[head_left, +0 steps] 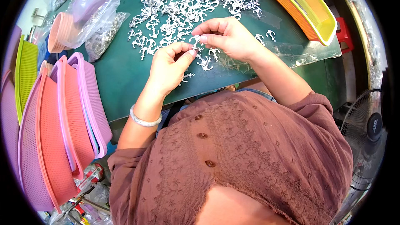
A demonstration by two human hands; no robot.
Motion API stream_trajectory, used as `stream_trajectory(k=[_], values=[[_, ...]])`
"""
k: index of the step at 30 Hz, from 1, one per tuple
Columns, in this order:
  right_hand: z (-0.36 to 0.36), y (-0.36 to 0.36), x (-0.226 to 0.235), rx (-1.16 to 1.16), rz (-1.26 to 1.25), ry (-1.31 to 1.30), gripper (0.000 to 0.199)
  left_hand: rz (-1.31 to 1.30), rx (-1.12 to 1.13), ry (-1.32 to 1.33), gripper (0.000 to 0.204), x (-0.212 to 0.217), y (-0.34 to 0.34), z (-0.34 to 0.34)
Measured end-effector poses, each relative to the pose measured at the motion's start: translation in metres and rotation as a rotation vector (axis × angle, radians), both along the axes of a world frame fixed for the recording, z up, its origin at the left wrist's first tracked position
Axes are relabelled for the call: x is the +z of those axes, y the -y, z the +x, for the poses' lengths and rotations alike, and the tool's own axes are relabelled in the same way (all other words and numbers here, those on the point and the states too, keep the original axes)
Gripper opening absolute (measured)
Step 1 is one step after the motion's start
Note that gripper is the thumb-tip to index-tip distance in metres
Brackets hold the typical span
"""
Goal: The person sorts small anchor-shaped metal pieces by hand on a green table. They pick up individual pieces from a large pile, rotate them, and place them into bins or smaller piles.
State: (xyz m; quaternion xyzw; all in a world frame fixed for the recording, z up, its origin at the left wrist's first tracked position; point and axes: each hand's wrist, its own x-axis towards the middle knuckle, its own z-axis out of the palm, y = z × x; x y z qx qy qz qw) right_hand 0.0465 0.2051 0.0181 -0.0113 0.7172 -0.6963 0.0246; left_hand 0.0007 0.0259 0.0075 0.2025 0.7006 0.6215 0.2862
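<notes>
My left hand point(170, 64), a pale bangle on its wrist, pinches a small silver metal piece point(194, 42) between thumb and forefinger. From the other side, my right hand point(231, 38) closes thumb and forefinger on the same piece, which looks anchor-shaped. Fingertips hide part of it. Just below the hands, a few similar loose pieces point(205, 63) lie on the green tabletop point(121, 85). Beyond them spreads a large heap of such silver pieces point(183, 6).
Nested pink and purple plastic baskets point(50, 133) crowd the left side. A clear bag of small metal parts point(102, 37) lies beside pink bowls point(62, 33). At the far right sit stacked yellow and orange baskets point(306, 10). A black fan point(366, 129) stands by my right side.
</notes>
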Motion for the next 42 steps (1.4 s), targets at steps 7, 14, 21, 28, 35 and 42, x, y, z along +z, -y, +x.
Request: stream_trajectory(k=[7,14,21,28,35,42], values=[[-0.001,0.002,0.004,0.015,-0.103,0.056,0.017,0.125,0.049,0.338,0.008,0.005,0.005,0.0],[-0.001,0.001,0.003,0.042,-0.091,-0.004,0.016,0.187,0.041,0.453,0.011,0.004,0.005,0.003],[0.0,0.002,-0.003,0.049,-0.063,-0.078,0.019,0.194,0.098,0.317,0.011,0.003,0.005,0.006],[0.005,-0.011,-0.006,-0.045,0.134,-0.071,0.02,0.207,0.122,0.275,0.01,0.002,0.005,0.007],[0.015,-0.024,-0.019,0.086,0.894,-0.334,0.02,0.461,0.119,0.403,0.007,-0.001,0.006,0.005],[0.013,-0.023,-0.015,0.094,0.764,-0.159,0.016,0.506,0.095,0.611,0.008,-0.002,0.011,0.0]])
